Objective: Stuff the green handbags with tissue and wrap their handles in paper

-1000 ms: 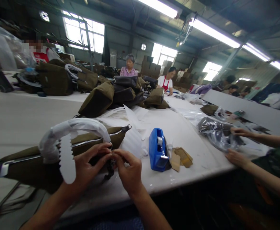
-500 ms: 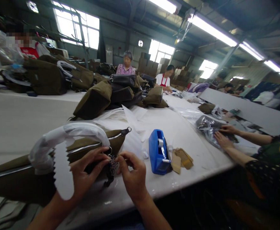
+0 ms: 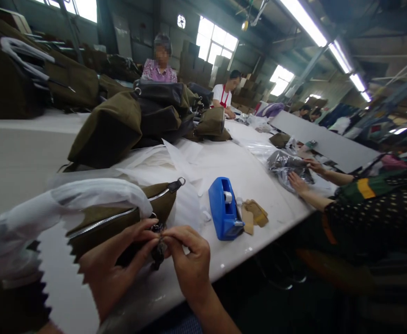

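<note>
On the white bench (image 3: 22,148), near left, my olive canvas bag with a silver zip (image 3: 120,218) lies flat. My left hand (image 3: 115,264) braces it while my right hand (image 3: 189,262) pinches the small dark dangling charm (image 3: 159,250); fingers clamped, I should hold the ring steady.

Both bare forearms reaching in from the lower edge, left hand (image 3: 111,269) palm partly up with fingers curled inward, right hand (image 3: 187,260) knuckles up, thumbs and forefingers of both pinched together, fingertips meeting at the middle
</note>
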Demonstrator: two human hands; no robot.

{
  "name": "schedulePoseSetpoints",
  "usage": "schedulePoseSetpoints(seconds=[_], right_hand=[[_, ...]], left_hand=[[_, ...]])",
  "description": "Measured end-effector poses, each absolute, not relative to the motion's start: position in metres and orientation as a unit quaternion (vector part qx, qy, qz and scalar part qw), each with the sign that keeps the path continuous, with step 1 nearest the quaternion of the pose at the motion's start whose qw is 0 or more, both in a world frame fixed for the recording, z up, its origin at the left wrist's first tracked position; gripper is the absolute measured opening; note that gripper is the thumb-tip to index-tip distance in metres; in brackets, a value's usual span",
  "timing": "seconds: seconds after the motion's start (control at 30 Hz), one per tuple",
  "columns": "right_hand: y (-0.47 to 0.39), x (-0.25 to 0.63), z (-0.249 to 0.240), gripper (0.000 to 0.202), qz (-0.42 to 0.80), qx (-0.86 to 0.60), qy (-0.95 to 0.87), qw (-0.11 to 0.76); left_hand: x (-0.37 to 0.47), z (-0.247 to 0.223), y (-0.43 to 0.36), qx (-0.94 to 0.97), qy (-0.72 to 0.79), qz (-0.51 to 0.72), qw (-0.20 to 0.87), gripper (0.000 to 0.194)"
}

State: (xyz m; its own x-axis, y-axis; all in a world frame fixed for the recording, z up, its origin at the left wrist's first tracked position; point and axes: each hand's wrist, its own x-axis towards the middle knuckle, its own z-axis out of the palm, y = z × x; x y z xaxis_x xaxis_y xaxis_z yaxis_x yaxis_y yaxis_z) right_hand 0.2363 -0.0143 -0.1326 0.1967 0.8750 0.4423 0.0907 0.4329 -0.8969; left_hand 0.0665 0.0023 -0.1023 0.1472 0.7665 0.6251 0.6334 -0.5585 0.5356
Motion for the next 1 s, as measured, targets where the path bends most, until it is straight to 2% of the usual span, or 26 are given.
schedulePoseSetpoints(seconds=[0.2, 0.37, 0.53, 0.77, 0.9, 1.0], right_hand=[[-0.016, 0.231, -0.131, 0.019, 0.279, -0.444, -0.567, 0.635], [-0.015, 0.229, -0.130, 0.017, 0.190, -0.430, -0.617, 0.631], [-0.010, 0.232, -0.132, 0.020, 0.116, -0.409, -0.663, 0.616], [0.002, 0.241, -0.138, 0.018, 0.217, -0.360, -0.634, 0.649], [0.012, 0.242, -0.139, 0.017, 0.289, -0.341, -0.621, 0.644], [0.021, 0.253, -0.140, 0.020, 0.321, -0.341, -0.639, 0.610]], left_hand=[[0.063, -0.106, 0.001, 0.750, 0.468, 0.458, 0.094, 0.033], [0.065, -0.116, -0.004, 0.707, 0.495, 0.476, 0.167, 0.021], [0.075, -0.114, -0.002, 0.688, 0.513, 0.479, 0.185, 0.018], [0.085, -0.101, 0.005, 0.665, 0.529, 0.498, 0.173, 0.012], [0.088, -0.095, 0.009, 0.627, 0.565, 0.492, 0.212, 0.017], [0.092, -0.093, 0.010, 0.629, 0.594, 0.465, 0.188, 0.027]])
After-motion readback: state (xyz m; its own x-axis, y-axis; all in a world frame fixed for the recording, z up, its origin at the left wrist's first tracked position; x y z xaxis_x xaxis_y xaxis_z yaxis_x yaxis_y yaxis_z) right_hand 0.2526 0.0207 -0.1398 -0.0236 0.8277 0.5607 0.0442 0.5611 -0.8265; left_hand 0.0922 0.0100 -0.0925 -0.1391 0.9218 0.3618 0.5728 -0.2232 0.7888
